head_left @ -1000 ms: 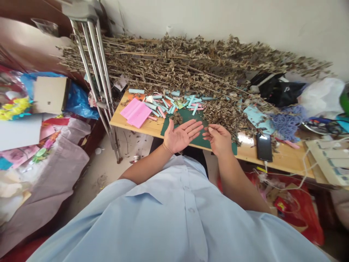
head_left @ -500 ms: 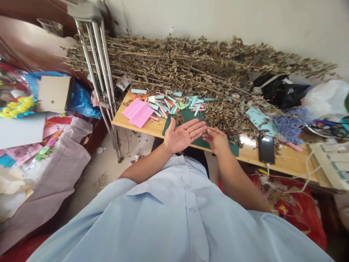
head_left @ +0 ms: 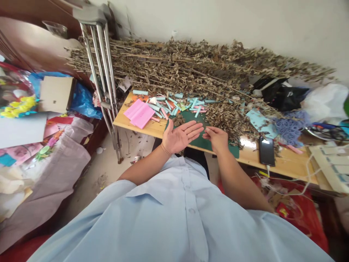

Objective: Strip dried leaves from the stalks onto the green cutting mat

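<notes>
Palm up and fingers stretched, my left hand [head_left: 181, 136] holds nothing above the near edge of the green mat [head_left: 191, 116]. Just right of its fingertips is my right hand [head_left: 205, 133], thumb and fingers pinched together; whatever it may hold is too small to make out. A small gap lies between the hands. Behind them are a heap of dried leaves [head_left: 226, 118] and, to the left, light blue and pink paper rolls [head_left: 155, 107]. Pink paper sheets [head_left: 139, 114] lie on the wooden table [head_left: 122, 120] at the left.
Long dried plant stalks [head_left: 177, 69] stretch along the wall. Metal crutches [head_left: 102, 65] lean at the table's left end. At the right are a phone [head_left: 266, 150] with a cable, purple yarn [head_left: 291, 125] and a beige keyboard-like object [head_left: 331, 165]. A red bag [head_left: 308, 214] sits below.
My left hand has shifted slightly left, so the gap to my right hand is wider. My right hand stays pinched. The whole view has moved a little.
</notes>
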`<state>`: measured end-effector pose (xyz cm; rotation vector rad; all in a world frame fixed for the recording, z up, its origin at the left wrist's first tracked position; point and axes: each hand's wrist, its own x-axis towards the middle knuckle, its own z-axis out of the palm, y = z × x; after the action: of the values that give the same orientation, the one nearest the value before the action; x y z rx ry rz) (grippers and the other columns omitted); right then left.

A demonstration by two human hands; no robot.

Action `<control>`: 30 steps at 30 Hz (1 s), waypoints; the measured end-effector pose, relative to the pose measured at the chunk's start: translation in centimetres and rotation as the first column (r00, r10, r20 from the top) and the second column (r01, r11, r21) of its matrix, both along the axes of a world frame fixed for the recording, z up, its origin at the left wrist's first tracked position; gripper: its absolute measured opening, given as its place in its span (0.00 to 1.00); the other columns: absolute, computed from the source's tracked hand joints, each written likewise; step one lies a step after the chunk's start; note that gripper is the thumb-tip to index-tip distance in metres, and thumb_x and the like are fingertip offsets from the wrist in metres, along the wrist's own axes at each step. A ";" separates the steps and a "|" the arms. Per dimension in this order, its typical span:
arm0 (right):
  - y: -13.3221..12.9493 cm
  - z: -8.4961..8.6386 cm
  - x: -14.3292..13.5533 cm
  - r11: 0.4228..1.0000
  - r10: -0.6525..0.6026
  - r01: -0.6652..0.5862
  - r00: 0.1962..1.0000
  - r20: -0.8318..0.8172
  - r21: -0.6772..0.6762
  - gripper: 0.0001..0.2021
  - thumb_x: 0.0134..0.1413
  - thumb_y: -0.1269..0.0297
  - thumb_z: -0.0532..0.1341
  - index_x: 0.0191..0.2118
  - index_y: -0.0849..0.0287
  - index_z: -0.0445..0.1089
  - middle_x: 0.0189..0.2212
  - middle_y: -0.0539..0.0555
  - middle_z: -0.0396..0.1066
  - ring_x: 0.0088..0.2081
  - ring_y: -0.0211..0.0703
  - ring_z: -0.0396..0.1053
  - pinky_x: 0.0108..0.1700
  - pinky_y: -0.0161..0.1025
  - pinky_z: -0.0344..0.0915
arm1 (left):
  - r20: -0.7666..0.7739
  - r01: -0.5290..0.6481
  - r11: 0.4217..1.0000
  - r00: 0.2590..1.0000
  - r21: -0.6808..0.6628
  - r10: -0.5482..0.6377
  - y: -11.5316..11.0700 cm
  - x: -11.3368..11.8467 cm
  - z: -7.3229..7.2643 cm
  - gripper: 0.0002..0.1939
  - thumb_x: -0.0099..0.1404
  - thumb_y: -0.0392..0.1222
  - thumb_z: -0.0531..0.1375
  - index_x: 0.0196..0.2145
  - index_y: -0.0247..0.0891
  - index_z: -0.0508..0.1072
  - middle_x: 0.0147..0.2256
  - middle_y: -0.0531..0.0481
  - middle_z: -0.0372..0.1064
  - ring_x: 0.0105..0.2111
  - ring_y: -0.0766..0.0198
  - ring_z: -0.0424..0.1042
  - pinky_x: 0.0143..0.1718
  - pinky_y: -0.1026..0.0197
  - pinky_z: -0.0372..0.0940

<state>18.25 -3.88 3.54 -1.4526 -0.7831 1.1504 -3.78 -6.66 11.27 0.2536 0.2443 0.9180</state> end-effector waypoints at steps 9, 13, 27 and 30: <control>2.0 -1.1 0.5 0.988 0.130 -0.156 0.886 0.445 0.022 0.16 0.50 0.50 0.66 0.35 0.60 0.76 0.19 0.49 0.72 0.24 0.42 0.73 0.29 0.39 0.73 | -0.112 -0.105 0.994 0.988 0.034 0.108 -0.2 -2.6 -2.4 0.44 0.66 0.73 0.44 0.57 0.31 0.70 0.63 0.33 0.62 0.67 0.43 0.56 0.66 0.44 0.54; 2.9 -1.7 0.7 0.978 0.145 -0.208 0.775 0.615 0.033 0.13 0.56 0.54 0.61 0.37 0.58 0.76 0.21 0.49 0.71 0.25 0.44 0.73 0.34 0.42 0.72 | -0.154 -0.128 0.991 0.979 0.025 0.130 -0.4 -3.3 -2.7 0.44 0.65 0.74 0.45 0.56 0.31 0.71 0.62 0.33 0.63 0.66 0.43 0.57 0.65 0.43 0.55; 3.6 -3.3 0.4 0.846 0.070 -0.504 0.430 0.900 0.175 0.11 0.60 0.65 0.59 0.45 0.57 0.77 0.43 0.59 0.75 0.46 0.51 0.72 0.53 0.47 0.69 | -0.120 -0.133 0.991 0.984 -0.023 0.129 -0.8 -4.5 -3.8 0.42 0.67 0.71 0.46 0.59 0.30 0.69 0.62 0.31 0.63 0.67 0.42 0.57 0.65 0.42 0.54; 3.8 -3.4 0.4 0.851 0.059 -0.493 0.430 0.901 0.180 0.11 0.59 0.65 0.60 0.45 0.57 0.76 0.43 0.59 0.75 0.46 0.51 0.72 0.53 0.48 0.69 | -0.105 -0.125 0.992 0.987 -0.018 0.123 -0.8 -4.5 -4.0 0.42 0.67 0.70 0.46 0.59 0.29 0.68 0.63 0.31 0.61 0.66 0.42 0.57 0.66 0.43 0.53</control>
<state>18.63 -0.12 0.16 -1.5061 -1.9619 0.2782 -8.25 -7.43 7.28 0.2661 0.3707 1.0254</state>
